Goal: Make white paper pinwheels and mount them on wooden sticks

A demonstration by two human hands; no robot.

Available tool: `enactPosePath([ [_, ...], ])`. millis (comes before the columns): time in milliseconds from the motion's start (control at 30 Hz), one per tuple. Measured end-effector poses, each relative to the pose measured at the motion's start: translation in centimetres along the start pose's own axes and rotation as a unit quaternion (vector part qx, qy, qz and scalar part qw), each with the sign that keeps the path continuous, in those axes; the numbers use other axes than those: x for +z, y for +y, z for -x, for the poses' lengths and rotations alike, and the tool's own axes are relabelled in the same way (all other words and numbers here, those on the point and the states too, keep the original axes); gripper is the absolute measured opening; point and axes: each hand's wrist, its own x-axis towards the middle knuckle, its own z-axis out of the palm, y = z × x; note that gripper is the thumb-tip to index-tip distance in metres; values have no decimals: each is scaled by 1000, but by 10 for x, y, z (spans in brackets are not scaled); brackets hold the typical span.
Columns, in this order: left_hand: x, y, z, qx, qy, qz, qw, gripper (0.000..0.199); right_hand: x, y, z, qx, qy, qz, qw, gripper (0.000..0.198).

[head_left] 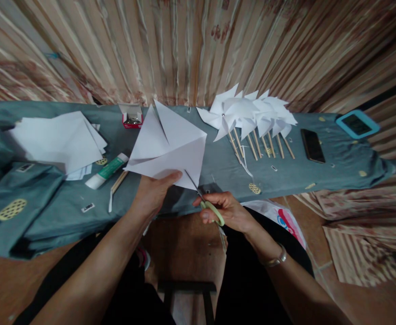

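Observation:
My left hand pinches the near edge of a white paper square with cuts running in from its corners, held up above the table. In my right hand are green-handled scissors, their blades reaching up into the paper's lower edge. Both hands are just in front of the table's near edge.
A teal cloth covers the table. On it lie a stack of white sheets, a glue tube, a small red box of pins, several finished paper pinwheels on wooden sticks, a black phone and a blue-framed device. A striped curtain hangs behind.

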Motion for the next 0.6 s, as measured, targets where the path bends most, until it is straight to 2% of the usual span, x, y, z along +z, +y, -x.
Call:
enactPosePath([
  [600,5,-5,7,-1,-22,-7,1000,35,1,-1,-1,-10,9,-6,1000,46],
])
